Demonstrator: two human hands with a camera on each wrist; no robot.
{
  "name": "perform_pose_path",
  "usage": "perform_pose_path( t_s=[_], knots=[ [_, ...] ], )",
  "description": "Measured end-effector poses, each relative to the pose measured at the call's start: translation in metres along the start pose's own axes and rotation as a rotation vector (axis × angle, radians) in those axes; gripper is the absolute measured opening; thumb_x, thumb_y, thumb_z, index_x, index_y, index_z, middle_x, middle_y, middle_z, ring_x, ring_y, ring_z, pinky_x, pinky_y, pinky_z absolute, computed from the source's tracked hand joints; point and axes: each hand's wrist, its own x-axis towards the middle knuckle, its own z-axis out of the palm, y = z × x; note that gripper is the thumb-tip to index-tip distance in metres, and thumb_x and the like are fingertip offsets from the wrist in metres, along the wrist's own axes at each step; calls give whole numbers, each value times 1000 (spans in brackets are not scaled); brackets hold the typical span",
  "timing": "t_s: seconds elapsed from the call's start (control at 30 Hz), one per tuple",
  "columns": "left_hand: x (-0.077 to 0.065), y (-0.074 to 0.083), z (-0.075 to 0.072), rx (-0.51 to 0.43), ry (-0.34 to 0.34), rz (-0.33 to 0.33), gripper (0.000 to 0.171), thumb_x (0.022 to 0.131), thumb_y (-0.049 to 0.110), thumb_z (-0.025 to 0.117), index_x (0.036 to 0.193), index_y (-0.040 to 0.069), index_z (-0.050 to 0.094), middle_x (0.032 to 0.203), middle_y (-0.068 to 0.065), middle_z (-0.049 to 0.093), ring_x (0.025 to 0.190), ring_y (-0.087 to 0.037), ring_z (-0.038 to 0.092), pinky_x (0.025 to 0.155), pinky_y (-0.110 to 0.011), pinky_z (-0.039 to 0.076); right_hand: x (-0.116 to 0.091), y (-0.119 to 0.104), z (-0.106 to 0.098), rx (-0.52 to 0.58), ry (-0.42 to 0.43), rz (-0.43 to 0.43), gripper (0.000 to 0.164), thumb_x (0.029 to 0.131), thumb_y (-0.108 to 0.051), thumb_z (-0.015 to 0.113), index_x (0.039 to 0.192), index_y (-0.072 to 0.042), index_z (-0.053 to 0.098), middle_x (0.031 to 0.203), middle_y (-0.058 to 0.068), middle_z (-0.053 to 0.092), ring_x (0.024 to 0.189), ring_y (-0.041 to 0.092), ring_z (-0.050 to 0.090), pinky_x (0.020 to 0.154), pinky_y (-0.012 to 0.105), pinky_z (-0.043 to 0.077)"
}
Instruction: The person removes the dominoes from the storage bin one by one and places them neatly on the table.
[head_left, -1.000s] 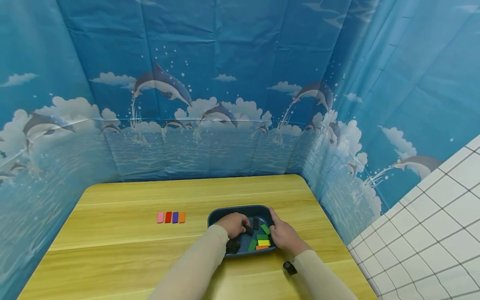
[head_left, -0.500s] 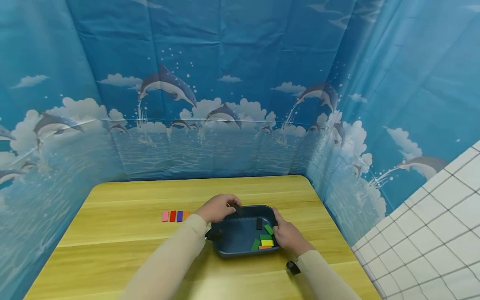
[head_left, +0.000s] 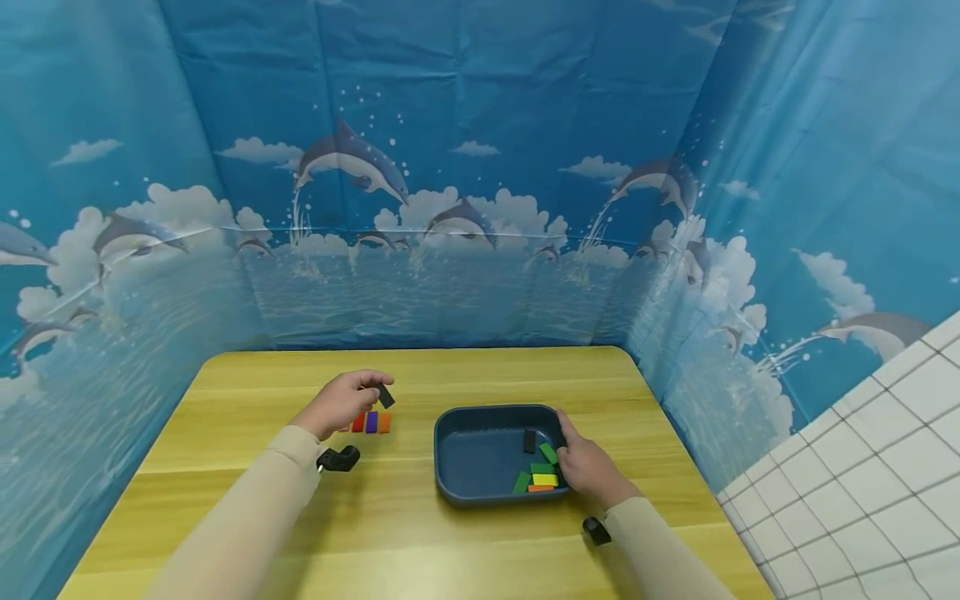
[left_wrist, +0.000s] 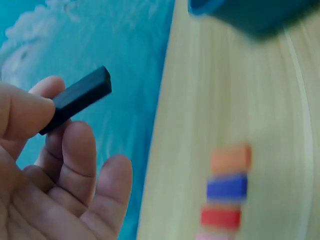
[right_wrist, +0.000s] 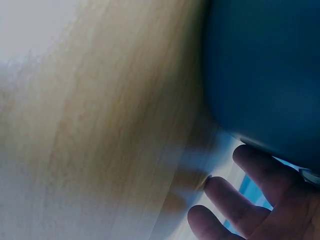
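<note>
My left hand (head_left: 339,403) pinches a black domino (left_wrist: 82,97) between thumb and fingertips, raised above the table. The other fingers spread loosely in the left wrist view. Just below it lies a row of dominoes: orange (head_left: 385,423), purple (head_left: 372,422), red (head_left: 358,422) and a pink one (left_wrist: 214,236), partly hidden by the hand in the head view. My right hand (head_left: 591,467) grips the right end of a dark blue tray (head_left: 480,462), thumb over the rim. Inside its right side lie a black domino (head_left: 529,441), several green ones (head_left: 549,453), a yellow (head_left: 545,480) and an orange one (head_left: 540,488).
The wooden table (head_left: 420,550) carries the tray right of the domino row. A blue dolphin-print curtain (head_left: 465,167) stands behind and at both sides. White tiled wall (head_left: 862,458) shows at the right. A black wrist-camera piece (head_left: 339,458) hangs under the left sleeve.
My left hand has lifted the black domino out of the tray and carried it left to the row of dominoes. The right hand keeps its hold on the tray.
</note>
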Motion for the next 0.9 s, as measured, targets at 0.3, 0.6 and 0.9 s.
perform_pose_path(
  t_s=[0.3,0.6,0.9],
  knots=[
    [-9,-50,-41,133,29,-111,47,111,16,42,157,11,48,138,-25,59,68,-22,49,62,-36,43,1,3,-3,5,-14,4,68,108,-15,40,170,-7,12,82,11,64,66,22,52,79,43,48],
    [-17,-88,-53,271,85,-196,29,107,14,53,132,-1,58,126,-27,63,72,-24,51,66,-38,45,4,4,-1,2,-12,-3,68,108,-15,40,170,-6,13,135,29,65,86,27,62,93,51,52],
    [-5,-106,-46,342,137,-227,27,109,11,48,130,2,63,134,-25,65,94,-30,58,80,-41,46,4,2,0,9,-20,9,68,108,-16,40,170,-9,12,134,25,67,76,24,58,86,46,49]
  ],
)
